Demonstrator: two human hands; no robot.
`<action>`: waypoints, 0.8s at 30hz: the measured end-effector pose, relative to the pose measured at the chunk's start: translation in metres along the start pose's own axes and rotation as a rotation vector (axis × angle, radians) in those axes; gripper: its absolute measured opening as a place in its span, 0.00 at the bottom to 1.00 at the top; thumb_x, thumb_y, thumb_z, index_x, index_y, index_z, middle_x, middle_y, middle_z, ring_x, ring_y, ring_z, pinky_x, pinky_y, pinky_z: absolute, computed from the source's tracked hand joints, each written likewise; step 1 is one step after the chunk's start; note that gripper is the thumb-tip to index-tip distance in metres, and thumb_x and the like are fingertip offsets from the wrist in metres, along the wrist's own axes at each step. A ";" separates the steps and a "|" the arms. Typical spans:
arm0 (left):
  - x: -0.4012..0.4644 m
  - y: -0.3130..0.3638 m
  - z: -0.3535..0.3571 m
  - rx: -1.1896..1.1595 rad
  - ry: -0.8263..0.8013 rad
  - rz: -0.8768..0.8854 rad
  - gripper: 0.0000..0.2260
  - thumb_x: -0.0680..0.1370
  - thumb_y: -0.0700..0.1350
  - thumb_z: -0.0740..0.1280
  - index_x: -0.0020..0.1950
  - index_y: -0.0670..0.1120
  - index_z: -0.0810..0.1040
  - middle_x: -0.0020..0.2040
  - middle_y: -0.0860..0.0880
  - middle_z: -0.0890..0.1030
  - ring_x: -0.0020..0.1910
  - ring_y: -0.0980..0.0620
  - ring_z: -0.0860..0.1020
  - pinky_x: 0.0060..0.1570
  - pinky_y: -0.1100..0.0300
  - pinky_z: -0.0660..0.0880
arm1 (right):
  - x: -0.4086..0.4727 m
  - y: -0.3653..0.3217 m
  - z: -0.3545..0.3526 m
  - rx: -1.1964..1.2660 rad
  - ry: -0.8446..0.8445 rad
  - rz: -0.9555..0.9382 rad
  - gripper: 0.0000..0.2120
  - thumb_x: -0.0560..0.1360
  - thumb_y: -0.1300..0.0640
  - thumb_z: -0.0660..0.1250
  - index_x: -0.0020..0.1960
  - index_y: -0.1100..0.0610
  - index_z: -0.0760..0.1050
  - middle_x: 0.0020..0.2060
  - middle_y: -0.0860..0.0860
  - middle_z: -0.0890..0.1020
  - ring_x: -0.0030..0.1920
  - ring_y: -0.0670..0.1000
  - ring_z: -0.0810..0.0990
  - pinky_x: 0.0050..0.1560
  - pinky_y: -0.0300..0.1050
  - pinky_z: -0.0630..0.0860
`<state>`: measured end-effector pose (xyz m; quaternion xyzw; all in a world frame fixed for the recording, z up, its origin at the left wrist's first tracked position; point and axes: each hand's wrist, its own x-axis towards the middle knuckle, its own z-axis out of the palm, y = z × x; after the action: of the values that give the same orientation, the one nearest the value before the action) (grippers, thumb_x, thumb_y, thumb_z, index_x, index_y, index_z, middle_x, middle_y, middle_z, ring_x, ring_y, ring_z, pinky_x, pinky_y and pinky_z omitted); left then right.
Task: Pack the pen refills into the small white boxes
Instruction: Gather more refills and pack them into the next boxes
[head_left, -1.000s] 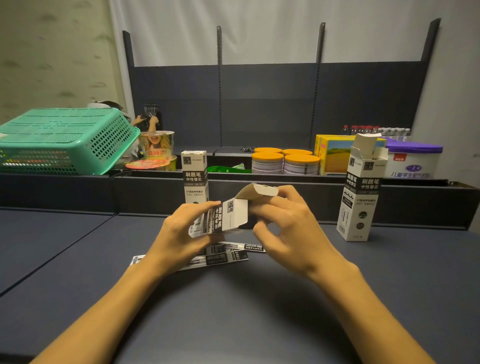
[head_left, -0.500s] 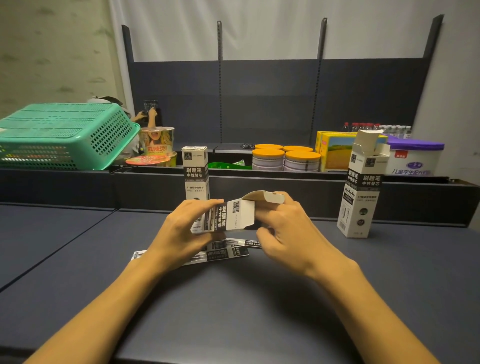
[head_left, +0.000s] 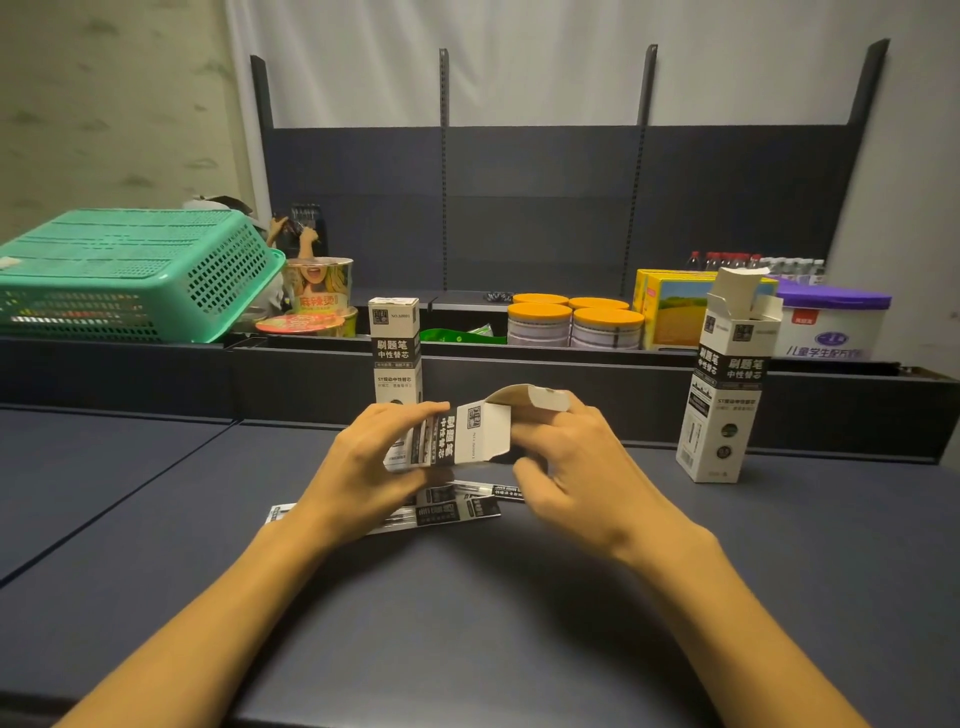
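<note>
Two hands meet over the dark table (head_left: 467, 623), and the step in hand looks like readying a box mouth for filling. The left hand (head_left: 363, 462) grips the small white box (head_left: 457, 434) round its body, holding it on its side just above the table with the open end toward the right hand (head_left: 576, 467). That hand's fingers are curled at the mouth — one fingertip pokes out past the raised top flap (head_left: 535, 397), though whether they pinch the flap or only prop it I cannot tell.

To do this well, I would keep the left grip light on the broad faces, since thin card will likely crush and narrow the opening. The flap should be bent fully back so it does not catch the refills (the side tabs too, if they fold inward).

Under the hands, touching the table, lie the pen refills (head_left: 447, 512) — flat, dark-labelled sleeves, partly hidden by the left wrist; I cannot count them.

The box is white card with a black band of printed characters, long and slim.

Farther off, a closed box (head_left: 395, 348) of the same print stands upright behind the left hand, and an open box (head_left: 727, 384) stands well to the right, flap up.
</note>
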<state>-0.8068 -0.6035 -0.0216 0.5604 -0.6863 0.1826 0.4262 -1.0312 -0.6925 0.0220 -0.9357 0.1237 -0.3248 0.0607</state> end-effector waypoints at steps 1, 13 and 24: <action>0.000 0.001 0.000 0.001 -0.003 0.005 0.31 0.68 0.46 0.77 0.69 0.55 0.69 0.61 0.56 0.76 0.59 0.55 0.74 0.54 0.56 0.76 | 0.000 0.001 0.000 0.004 -0.007 0.003 0.25 0.72 0.52 0.50 0.61 0.48 0.79 0.64 0.43 0.75 0.60 0.49 0.71 0.61 0.52 0.71; 0.001 0.005 0.000 0.022 -0.029 0.030 0.29 0.69 0.49 0.73 0.68 0.54 0.69 0.60 0.56 0.76 0.59 0.57 0.73 0.57 0.59 0.74 | -0.005 -0.001 0.003 0.065 -0.134 0.078 0.21 0.76 0.54 0.53 0.63 0.53 0.78 0.65 0.46 0.76 0.59 0.47 0.75 0.60 0.46 0.75; 0.001 0.000 0.002 0.012 0.002 0.014 0.30 0.69 0.47 0.76 0.69 0.54 0.69 0.60 0.57 0.75 0.58 0.57 0.73 0.53 0.62 0.73 | -0.002 -0.001 0.002 0.142 -0.051 0.078 0.24 0.73 0.56 0.56 0.69 0.47 0.66 0.63 0.47 0.75 0.57 0.45 0.70 0.60 0.44 0.73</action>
<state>-0.8078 -0.6053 -0.0214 0.5579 -0.6887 0.1901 0.4222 -1.0312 -0.6907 0.0200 -0.9314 0.1351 -0.3062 0.1429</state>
